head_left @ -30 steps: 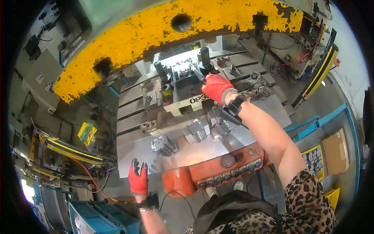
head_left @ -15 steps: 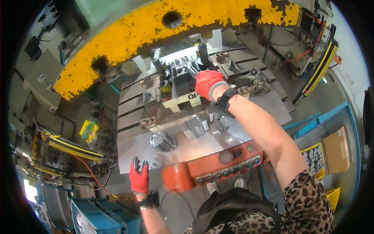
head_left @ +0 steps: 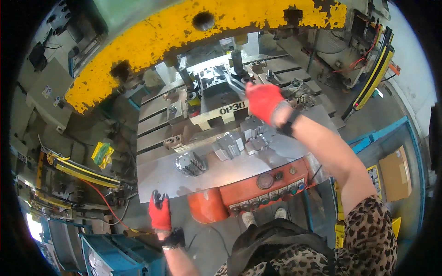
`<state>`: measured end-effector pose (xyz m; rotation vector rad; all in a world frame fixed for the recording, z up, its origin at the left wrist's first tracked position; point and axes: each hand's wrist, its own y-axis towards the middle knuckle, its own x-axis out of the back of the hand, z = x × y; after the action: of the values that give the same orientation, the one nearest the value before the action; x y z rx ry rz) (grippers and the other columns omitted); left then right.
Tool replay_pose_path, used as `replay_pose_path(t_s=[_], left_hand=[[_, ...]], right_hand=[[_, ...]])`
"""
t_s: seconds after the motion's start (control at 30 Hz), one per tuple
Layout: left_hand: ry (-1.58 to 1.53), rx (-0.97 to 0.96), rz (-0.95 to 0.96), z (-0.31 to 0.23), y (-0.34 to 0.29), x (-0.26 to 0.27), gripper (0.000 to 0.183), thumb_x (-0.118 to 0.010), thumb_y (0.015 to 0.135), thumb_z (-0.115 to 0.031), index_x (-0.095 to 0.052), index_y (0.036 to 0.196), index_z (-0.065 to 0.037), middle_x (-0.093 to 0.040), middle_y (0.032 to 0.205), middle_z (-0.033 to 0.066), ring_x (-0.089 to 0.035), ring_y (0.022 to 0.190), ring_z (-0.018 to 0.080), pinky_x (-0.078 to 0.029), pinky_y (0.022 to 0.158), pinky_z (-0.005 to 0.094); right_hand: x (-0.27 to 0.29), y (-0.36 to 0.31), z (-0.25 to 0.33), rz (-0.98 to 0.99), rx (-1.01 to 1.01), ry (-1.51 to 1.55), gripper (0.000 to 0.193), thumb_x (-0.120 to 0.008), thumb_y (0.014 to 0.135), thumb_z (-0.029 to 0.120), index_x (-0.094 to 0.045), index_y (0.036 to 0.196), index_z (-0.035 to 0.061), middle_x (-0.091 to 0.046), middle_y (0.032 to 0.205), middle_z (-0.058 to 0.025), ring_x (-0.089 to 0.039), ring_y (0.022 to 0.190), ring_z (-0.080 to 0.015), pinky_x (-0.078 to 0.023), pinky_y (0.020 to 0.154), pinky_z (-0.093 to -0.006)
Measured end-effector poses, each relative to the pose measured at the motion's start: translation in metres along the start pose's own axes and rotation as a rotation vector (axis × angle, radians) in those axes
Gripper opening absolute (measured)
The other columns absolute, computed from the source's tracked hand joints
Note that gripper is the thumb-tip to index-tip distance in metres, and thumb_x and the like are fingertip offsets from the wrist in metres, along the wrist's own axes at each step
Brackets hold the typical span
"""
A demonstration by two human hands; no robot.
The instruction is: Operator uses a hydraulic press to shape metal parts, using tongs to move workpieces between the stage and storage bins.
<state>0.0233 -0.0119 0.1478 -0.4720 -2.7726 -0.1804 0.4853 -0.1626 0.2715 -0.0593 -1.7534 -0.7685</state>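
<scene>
My right hand (head_left: pixel 267 102), in a red glove, is closed on grey metal tongs (head_left: pixel 235 83). The tongs reach over the press die (head_left: pixel 218 115), a dark block with a cream front plate between two upright guide posts. A metal part (head_left: pixel 212 77) lies at the back of the die by the tips of the tongs; whether they grip it I cannot tell. My left hand (head_left: pixel 159 214), in a red glove with dark fingertips, hangs open at the near left corner of the metal sheet (head_left: pixel 159 181). It holds nothing, its fingers slightly apart.
Stacks of grey metal parts (head_left: pixel 191 163) stand on the sheet before the die. A chipped yellow press beam (head_left: pixel 156 39) spans above. An orange control box (head_left: pixel 264 184) with buttons juts out at the near edge. A grey rag (head_left: pixel 301 94) lies right of the die.
My right hand has drawn back toward me and to the right with the tongs, uncovering more of the die's front. My left hand has shifted slightly down and left.
</scene>
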Motion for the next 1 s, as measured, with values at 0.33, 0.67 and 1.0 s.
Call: replay_pose_path(t_s=[0.33,0.67,1.0], left_hand=[[0.138,0.340,0.272,0.107,-0.077,-0.006,0.043,-0.066,0.092,-0.021,-0.059,0.127,0.005,-0.071,0.108,0.0135,-0.066,0.088,0.0218,-0.053,0.077,0.0354],[0.770,0.273,0.467,0.188,-0.062,-0.062,0.046,-0.063,0.089,-0.029,-0.061,0.131,-0.009,-0.070,0.116,0.0145,-0.067,0.103,0.0261,-0.052,0.089,0.0374],[0.866,0.284,0.453,0.176,-0.050,-0.070,0.043,-0.061,0.089,-0.034,-0.064,0.126,-0.011,-0.071,0.114,0.0121,-0.068,0.102,0.0282,-0.053,0.088,0.0394]], right_hand=[[-0.013,-0.385,-0.092,-0.248,-1.152,0.771,0.036,-0.066,0.091,0.016,-0.060,0.122,-0.0025,-0.069,0.097,-0.0124,-0.062,0.089,-0.0171,-0.050,0.080,-0.0336],[-0.135,-0.427,-0.126,-0.081,-1.067,1.261,0.038,-0.067,0.092,0.026,-0.066,0.119,-0.0017,-0.071,0.116,-0.0135,-0.066,0.103,-0.0243,-0.050,0.089,-0.0360],[-0.160,-0.426,-0.157,0.167,-0.970,1.042,0.034,-0.064,0.093,0.027,-0.068,0.115,0.0027,-0.070,0.118,-0.0182,-0.067,0.111,-0.0291,-0.052,0.087,-0.0367]])
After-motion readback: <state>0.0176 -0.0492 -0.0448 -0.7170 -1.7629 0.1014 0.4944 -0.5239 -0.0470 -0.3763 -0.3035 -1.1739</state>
